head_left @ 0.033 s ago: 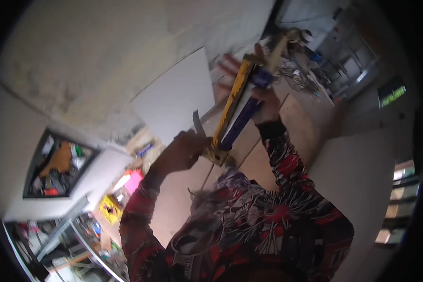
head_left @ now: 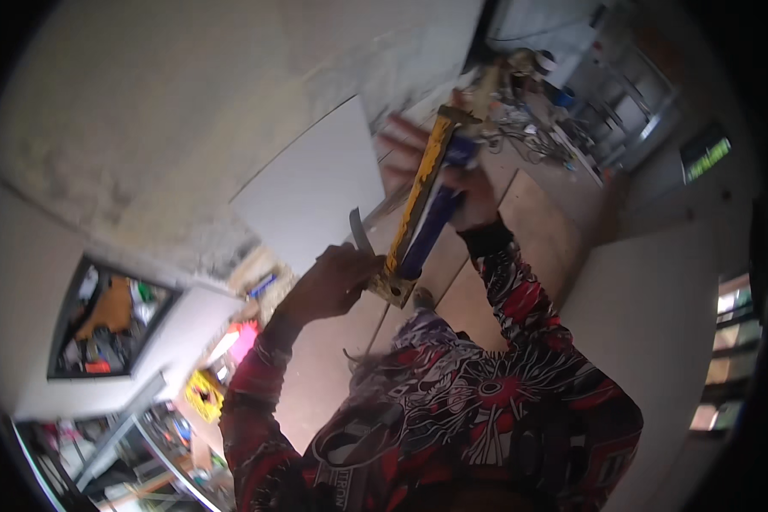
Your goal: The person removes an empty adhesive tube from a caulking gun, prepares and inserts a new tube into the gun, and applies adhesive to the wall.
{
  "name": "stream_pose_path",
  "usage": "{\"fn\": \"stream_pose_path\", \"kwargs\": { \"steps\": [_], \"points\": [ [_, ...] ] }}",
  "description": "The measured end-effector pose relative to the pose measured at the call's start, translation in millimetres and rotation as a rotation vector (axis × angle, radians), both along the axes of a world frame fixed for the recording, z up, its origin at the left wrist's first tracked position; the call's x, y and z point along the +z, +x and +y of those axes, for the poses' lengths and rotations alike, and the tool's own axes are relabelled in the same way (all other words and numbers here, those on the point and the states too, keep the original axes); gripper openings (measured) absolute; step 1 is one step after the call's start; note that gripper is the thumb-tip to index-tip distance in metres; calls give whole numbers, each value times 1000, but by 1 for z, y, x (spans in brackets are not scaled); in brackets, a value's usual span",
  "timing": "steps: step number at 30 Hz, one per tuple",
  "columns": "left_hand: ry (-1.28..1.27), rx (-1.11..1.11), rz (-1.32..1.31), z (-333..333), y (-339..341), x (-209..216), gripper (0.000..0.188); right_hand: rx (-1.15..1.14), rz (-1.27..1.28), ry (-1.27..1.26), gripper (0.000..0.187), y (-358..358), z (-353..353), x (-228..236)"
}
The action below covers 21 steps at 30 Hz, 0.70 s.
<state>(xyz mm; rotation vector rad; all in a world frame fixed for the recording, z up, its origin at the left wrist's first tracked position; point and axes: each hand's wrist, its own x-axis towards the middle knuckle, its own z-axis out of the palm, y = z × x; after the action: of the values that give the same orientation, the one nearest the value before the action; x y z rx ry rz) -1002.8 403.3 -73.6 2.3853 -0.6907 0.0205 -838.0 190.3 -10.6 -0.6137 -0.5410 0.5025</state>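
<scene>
Left hand clenched on the rear of a yellow caulking gun, right hand spread beside its blue tube.
At far left, a dark-framed opening (head_left: 90, 375) shows piled items, with a yellow object (head_left: 201, 395) and a pink one (head_left: 246, 340) nearer the person. A white panel (head_left: 316, 183) lies beyond the left hand (head_left: 337, 277), which grasps the gun's handle end near a curved grey metal strip (head_left: 360, 229). The caulking gun (head_left: 419, 193) slants up and rightward before the torso, its blue tube (head_left: 431, 226) along the frame. The right hand's (head_left: 469, 194) fingers extend behind it; whether the palm bears weight cannot be told.
</scene>
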Motion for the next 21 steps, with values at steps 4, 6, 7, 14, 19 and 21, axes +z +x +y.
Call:
{"fn": "stream_pose_path", "kwargs": {
  "steps": [4,6,7,14,19,21],
  "points": [
    [-40,-95,53,-15,40,-12,62,54,-27,-157,81,2,-22,-42],
    [27,-142,-12,-20,59,-28,60,164,182,117,74,2,-32,-74],
    [107,-136,-19,-20,62,-34,58,139,188,123,72,2,-35,-83],
    [82,285,662,21,9,-131,73,-448,634,-272,43,9,-72,-148],
    [-379,591,1378,38,-49,-167,49,-660,749,-249,46,11,-98,-150],
    [-595,666,1471,35,-48,-163,46,-695,746,-251,46,15,-106,-153]
  ]
}}
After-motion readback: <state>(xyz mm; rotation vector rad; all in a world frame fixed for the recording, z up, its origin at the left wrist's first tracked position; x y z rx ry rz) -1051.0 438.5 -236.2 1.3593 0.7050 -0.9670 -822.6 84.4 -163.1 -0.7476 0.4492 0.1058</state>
